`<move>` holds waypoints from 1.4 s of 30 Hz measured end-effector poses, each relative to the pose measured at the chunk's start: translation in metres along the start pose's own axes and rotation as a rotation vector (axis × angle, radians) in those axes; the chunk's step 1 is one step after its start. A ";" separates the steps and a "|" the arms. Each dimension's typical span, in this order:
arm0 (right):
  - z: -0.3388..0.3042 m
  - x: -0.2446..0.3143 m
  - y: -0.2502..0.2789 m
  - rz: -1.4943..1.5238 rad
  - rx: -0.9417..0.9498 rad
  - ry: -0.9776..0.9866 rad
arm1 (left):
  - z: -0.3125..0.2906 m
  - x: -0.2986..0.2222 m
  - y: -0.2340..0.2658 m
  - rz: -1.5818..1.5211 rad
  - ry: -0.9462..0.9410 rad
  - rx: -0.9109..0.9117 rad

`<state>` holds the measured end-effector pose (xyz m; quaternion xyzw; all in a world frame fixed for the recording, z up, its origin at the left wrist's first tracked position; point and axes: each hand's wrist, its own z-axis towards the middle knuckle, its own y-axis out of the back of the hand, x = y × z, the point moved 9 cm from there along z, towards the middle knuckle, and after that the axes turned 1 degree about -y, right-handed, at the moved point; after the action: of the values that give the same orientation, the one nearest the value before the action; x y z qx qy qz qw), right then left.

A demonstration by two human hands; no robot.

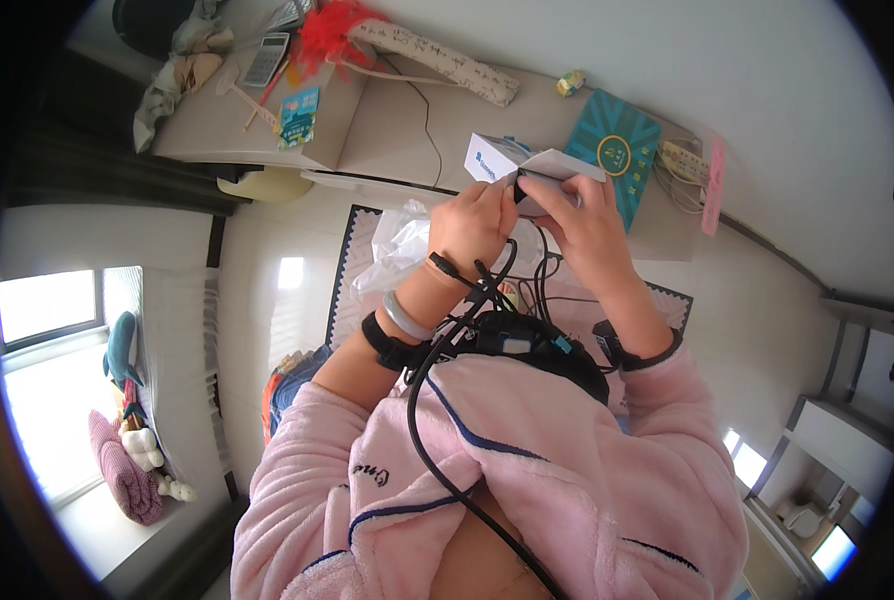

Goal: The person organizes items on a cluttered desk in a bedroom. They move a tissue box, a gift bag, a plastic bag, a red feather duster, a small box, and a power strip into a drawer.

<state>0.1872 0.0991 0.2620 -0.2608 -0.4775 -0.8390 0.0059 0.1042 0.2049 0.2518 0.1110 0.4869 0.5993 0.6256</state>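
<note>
A small white cardboard box [486, 157] with a raised flap [567, 166] is held up in front of me, near the desk's front edge. My left hand [470, 222] is closed, its fingertips pinched at the box's near side. My right hand [589, 225] grips the box from the right, thumb and fingers bent round its edge. Between the fingertips of both hands shows a small black piece [519, 187]; its kind is too hidden to make out. The inside of the box cannot be seen.
On the desk [387, 135] lie a teal box [615, 150], a patterned roll [437, 60], a calculator [266, 60], a teal booklet [298, 118] and a power strip [683, 160]. Black cables [487, 290] hang below my hands, beside a clear plastic bag [397, 245].
</note>
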 end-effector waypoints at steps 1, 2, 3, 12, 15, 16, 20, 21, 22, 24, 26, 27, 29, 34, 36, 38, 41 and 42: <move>0.000 0.000 0.001 -0.010 0.000 0.008 | 0.000 -0.001 0.000 0.008 0.001 0.006; 0.000 0.000 0.000 -0.015 0.010 0.024 | 0.000 -0.002 0.000 0.016 0.002 0.012; 0.000 -0.002 0.001 0.002 -0.006 0.017 | 0.000 -0.004 0.000 0.006 0.002 0.005; -0.006 -0.016 -0.003 0.136 -0.044 0.024 | 0.005 -0.006 0.002 -0.039 0.026 0.009; -0.007 -0.016 0.002 0.164 -0.080 0.043 | 0.007 -0.006 0.003 -0.058 0.041 0.021; -0.006 -0.016 0.004 0.183 -0.097 0.053 | 0.008 -0.006 0.004 -0.070 0.051 0.020; -0.007 -0.017 0.007 0.221 -0.113 0.038 | 0.009 -0.007 0.006 -0.070 0.074 0.033; -0.007 -0.017 0.008 0.211 -0.113 0.041 | 0.010 -0.007 0.008 -0.082 0.074 0.018; -0.007 -0.016 0.009 0.200 -0.116 0.049 | 0.011 -0.007 0.010 -0.094 0.073 0.004; -0.007 -0.015 0.010 0.187 -0.117 0.063 | 0.012 -0.008 0.012 -0.107 0.069 -0.012; -0.009 -0.014 0.011 0.187 -0.113 0.073 | 0.011 -0.008 0.013 -0.110 0.066 -0.016; -0.010 -0.015 0.010 0.185 -0.098 0.067 | 0.011 -0.009 0.015 -0.117 0.063 -0.032; -0.011 -0.017 0.009 0.191 -0.066 0.041 | 0.011 -0.009 0.018 -0.142 0.057 -0.058; -0.011 -0.010 0.014 0.135 -0.067 0.093 | 0.013 -0.011 0.024 -0.174 0.032 -0.103; -0.010 -0.007 0.017 0.115 -0.068 0.104 | 0.013 -0.010 0.024 -0.187 0.032 -0.109; -0.007 -0.003 0.021 0.100 -0.093 0.121 | 0.013 -0.008 0.022 -0.204 0.032 -0.111; -0.003 0.002 0.023 0.036 -0.095 0.119 | 0.012 -0.001 0.016 -0.172 0.040 -0.075; -0.001 0.000 0.024 0.096 -0.103 0.080 | 0.012 0.002 0.013 -0.167 0.047 -0.070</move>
<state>0.1932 0.0852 0.2804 -0.2497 -0.4199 -0.8710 0.0519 0.1043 0.2154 0.2664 0.0340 0.4879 0.5643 0.6651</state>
